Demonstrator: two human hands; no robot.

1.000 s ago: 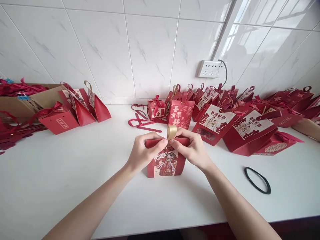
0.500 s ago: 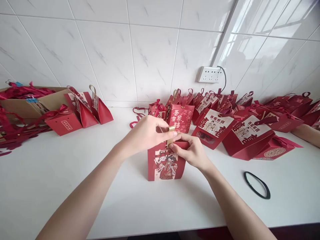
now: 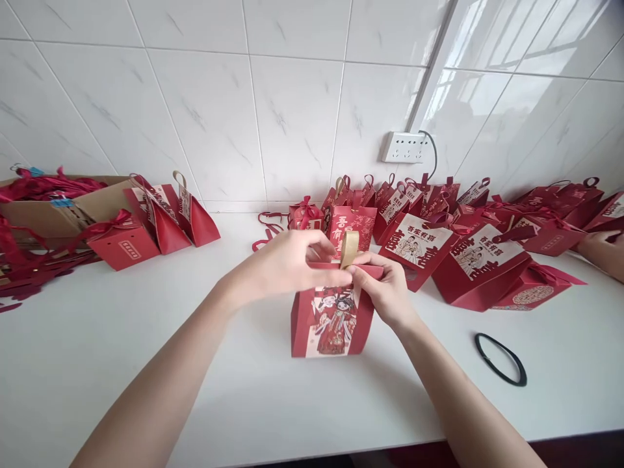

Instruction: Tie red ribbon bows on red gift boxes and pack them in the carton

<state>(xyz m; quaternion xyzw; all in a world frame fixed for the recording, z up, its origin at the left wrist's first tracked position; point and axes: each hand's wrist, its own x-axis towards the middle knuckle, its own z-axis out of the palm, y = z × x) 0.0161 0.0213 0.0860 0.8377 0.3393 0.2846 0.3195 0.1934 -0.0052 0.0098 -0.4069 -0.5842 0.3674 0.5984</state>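
Note:
A red gift box (image 3: 334, 325) with a printed cartoon couple on its front stands upright on the white table in front of me. Its top edges are pinched by my left hand (image 3: 287, 260) from the left and my right hand (image 3: 385, 286) from the right. Between my fingertips a gold ribbon loop (image 3: 350, 248) sticks up out of the box's top. Both hands are closed on the top edge, thumbs toward me. The far side of the box top is hidden behind my fingers.
Many finished-looking red boxes (image 3: 482, 257) crowd the back right. At left, a cardboard carton (image 3: 97, 205) holds red ribbons, with red boxes (image 3: 125, 246) beside it. A black ring-shaped band (image 3: 500, 359) lies at right. Another person's hand (image 3: 602, 253) shows at the right edge.
The gold ribbon, earlier held between the fingers of both hands, now stands as a loop at the box top. My hands have moved onto the box's top edges, which are pressed together.

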